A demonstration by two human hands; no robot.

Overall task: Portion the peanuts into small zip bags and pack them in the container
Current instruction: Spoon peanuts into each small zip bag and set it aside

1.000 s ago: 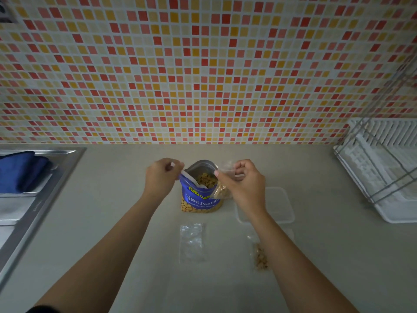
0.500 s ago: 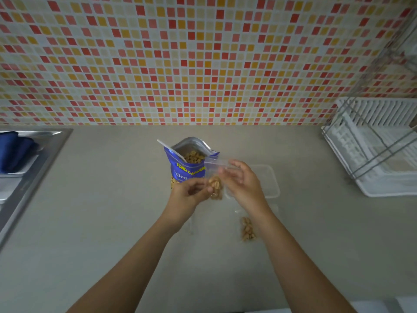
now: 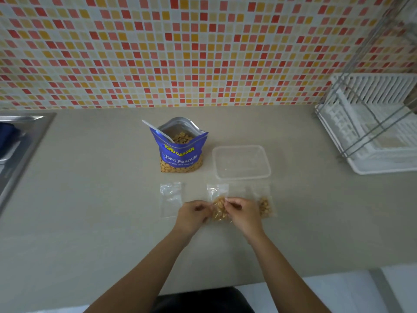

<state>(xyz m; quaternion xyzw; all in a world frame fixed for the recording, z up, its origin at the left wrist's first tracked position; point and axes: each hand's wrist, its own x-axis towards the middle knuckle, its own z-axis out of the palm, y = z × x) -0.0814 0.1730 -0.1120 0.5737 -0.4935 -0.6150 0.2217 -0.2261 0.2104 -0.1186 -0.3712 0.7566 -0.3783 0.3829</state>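
A blue peanut pouch (image 3: 179, 152) stands open on the counter, peanuts showing inside. To its right lies a clear plastic container (image 3: 241, 161) with nothing in it. My left hand (image 3: 193, 213) and my right hand (image 3: 242, 211) pinch a small zip bag with peanuts (image 3: 219, 205) from either side, low over the counter. An empty zip bag (image 3: 170, 198) lies flat to the left. Another zip bag holding peanuts (image 3: 264, 205) lies just right of my right hand.
A white dish rack (image 3: 372, 129) with metal bars takes up the right side. A steel sink edge (image 3: 20, 143) with a blue cloth (image 3: 6, 136) is at the left. The tiled wall stands behind the counter, whose front edge runs near my body.
Both hands moved from the pouch toward me and brought the partly filled zip bag down to the counter between the two other bags. The camera tilted downward.
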